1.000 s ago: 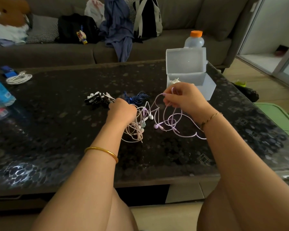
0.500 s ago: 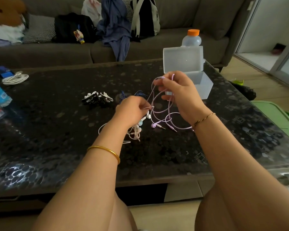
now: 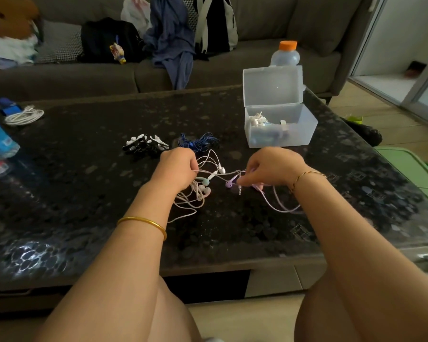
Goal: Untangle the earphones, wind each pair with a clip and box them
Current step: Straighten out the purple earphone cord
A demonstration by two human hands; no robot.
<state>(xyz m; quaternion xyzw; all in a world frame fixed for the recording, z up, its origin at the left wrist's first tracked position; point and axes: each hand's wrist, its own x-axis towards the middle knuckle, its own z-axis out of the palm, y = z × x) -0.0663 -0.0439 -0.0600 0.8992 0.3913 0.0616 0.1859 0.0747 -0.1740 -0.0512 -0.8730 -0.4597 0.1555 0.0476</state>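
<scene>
While the left hand (image 3: pixel 179 166) clutches the pale tangle (image 3: pixel 200 192) and the right hand (image 3: pixel 274 166) pinches the lilac cord (image 3: pixel 284 211), pulling apart could cinch the knot (image 3: pixel 238 172) between both grips.

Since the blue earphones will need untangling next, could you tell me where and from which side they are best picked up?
Probably pinch the blue earphones at their bunched middle, coming down from above: they lie in a loose flat heap on the table, the clips close on their left, and the left hand and right hand hold the earphone tangle in front.
</scene>
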